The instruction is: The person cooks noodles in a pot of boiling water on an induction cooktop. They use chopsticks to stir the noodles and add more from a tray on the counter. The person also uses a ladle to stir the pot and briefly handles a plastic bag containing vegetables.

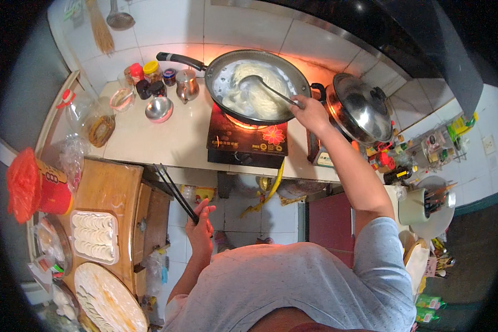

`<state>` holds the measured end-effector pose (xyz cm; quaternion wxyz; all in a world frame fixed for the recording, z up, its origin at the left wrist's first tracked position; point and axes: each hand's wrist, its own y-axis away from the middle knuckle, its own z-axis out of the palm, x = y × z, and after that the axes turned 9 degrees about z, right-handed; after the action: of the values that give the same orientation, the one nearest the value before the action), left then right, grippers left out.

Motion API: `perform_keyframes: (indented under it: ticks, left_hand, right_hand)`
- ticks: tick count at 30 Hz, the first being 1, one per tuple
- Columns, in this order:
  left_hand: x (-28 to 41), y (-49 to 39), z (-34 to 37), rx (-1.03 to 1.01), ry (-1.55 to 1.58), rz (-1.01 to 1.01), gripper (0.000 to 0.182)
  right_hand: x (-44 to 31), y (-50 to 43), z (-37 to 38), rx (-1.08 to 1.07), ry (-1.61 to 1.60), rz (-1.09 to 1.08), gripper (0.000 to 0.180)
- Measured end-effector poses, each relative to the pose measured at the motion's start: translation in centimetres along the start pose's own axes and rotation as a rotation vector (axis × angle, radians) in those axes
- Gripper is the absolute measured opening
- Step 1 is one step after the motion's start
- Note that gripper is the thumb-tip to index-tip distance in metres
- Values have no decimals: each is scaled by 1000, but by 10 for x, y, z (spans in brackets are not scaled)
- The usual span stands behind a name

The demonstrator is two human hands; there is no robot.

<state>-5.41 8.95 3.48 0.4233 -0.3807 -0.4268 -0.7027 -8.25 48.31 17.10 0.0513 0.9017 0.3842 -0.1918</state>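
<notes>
My right hand (pixel 310 111) grips the handle of a metal ladle (pixel 269 88), whose bowl rests among noodles (pixel 260 98) in whitish liquid. They lie in a wide frying pan (pixel 305 83) on a lit gas stove (pixel 246 143). My left hand (pixel 200 228) holds a pair of black chopsticks (pixel 177 194), raised in front of the counter with the tips pointing up and left. Nothing is between the chopstick tips.
A lidded steel pot (pixel 359 108) stands right of the pan. Jars (pixel 152 70), a small metal bowl (pixel 159 108) and a metal pitcher (pixel 187 86) are at its left. A wooden cabinet (pixel 103 182) bears a tray of dumplings (pixel 94 236) and a floured round board (pixel 110 296).
</notes>
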Motion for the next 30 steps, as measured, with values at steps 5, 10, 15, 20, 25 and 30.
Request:
perform_keyframes:
  ticks: [5, 10, 15, 20, 25, 30]
  left_hand:
    - [-1, 0, 3, -17, -12, 15, 28]
    - [1, 1, 10, -65, 1, -18, 29]
    - [7, -8, 34, -178, 0, -27, 29]
    - [18, -17, 76, -382, -34, 1, 29]
    - [36, -42, 130, -561, -85, -1, 36]
    - [58, -64, 170, -733, 135, 65, 41]
  right_hand:
    - [1, 7, -18, -5, -136, 25, 39]
    - [18, 23, -34, 129, -157, -25, 37]
    - [41, 46, -17, 214, -150, 37, 38]
    - [41, 52, 1, 382, -373, -210, 36]
    - [3, 104, 0, -412, -1334, 390, 38]
    - [-53, 152, 33, -303, -1411, 211, 51]
